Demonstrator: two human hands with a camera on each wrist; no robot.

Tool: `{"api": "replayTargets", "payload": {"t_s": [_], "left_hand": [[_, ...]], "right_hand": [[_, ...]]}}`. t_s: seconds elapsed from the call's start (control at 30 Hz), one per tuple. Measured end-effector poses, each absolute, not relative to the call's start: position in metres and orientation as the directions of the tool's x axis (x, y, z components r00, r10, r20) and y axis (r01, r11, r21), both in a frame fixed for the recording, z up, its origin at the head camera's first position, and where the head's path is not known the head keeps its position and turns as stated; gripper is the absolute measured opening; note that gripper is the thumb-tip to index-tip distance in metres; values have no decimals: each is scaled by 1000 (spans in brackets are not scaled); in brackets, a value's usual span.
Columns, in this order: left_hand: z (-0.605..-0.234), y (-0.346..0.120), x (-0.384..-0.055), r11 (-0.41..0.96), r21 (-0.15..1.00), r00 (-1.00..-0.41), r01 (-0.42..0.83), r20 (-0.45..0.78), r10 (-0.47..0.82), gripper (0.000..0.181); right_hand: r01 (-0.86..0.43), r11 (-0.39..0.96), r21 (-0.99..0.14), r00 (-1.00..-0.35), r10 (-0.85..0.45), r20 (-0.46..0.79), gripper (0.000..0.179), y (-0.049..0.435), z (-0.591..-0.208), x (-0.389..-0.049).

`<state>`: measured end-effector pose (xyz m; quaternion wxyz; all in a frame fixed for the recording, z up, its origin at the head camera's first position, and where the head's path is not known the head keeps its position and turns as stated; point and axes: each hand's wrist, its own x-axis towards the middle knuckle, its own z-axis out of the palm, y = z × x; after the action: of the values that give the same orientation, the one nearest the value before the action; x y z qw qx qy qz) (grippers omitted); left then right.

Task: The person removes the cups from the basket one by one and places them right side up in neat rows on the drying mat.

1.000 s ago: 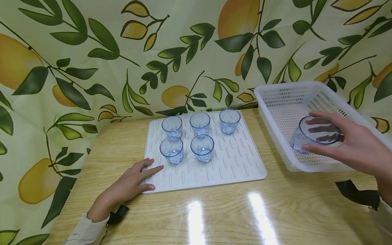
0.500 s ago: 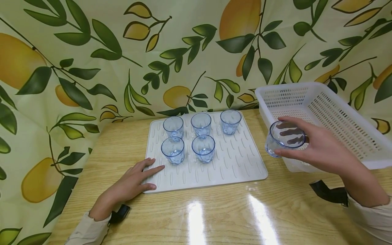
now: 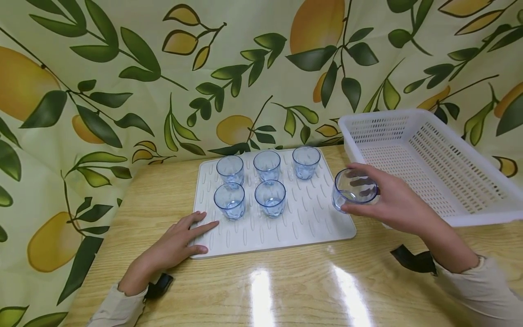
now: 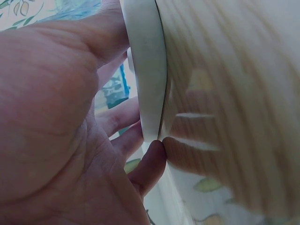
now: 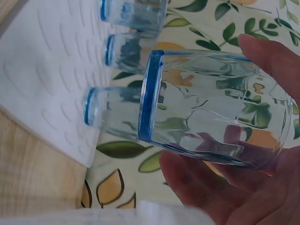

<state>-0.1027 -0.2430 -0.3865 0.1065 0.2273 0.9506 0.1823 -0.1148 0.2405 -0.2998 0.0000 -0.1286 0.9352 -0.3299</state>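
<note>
My right hand (image 3: 394, 200) grips a clear, blue-tinted drinking glass (image 3: 353, 193) from the right side, thumb in front and fingers behind. This glass overlaps the right edge of the white ridged drying mat (image 3: 316, 218) in the head view. In the right wrist view the held glass (image 5: 206, 105) fills the middle, a blue band at its left end. Several matching glasses stand on the mat, among them a front-left glass (image 3: 229, 202) and a back-right glass (image 3: 306, 162). My left hand (image 3: 175, 245) rests on the mat's left edge, fingers spread, fingertips at the rim (image 4: 147, 70).
A white perforated plastic basket (image 3: 482, 220) stands right of the mat, behind my right forearm. The wooden table (image 3: 302, 281) reflects light at the front. A fruit-patterned cloth (image 3: 253, 59) hangs behind. Black straps are on both wrists.
My right hand has carried the glass leftward, out from over the basket to the mat's right edge. The left hand and the standing glasses have stayed in place.
</note>
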Motion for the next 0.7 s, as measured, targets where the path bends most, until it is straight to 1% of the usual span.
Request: {"api": "replayTargets", "payload": {"t_s": [0.3,0.57,0.7], "left_hand": [[-385,-243,-102,827,404,-874,390,-121,471,63],[-386,-243,-102,824,398,-872,404,-103,478,63],[-386,-243,-102,821,398,-870,410,-99,482,64]], "right_hand": [[-232,754,-615,-968,-240,71,93,224,-307,-117],[-226,737,-637,-959,-283,13,91,206,-322,-125],[-245,733,-634,-955,-294,28,90,201,-330,-130]]}}
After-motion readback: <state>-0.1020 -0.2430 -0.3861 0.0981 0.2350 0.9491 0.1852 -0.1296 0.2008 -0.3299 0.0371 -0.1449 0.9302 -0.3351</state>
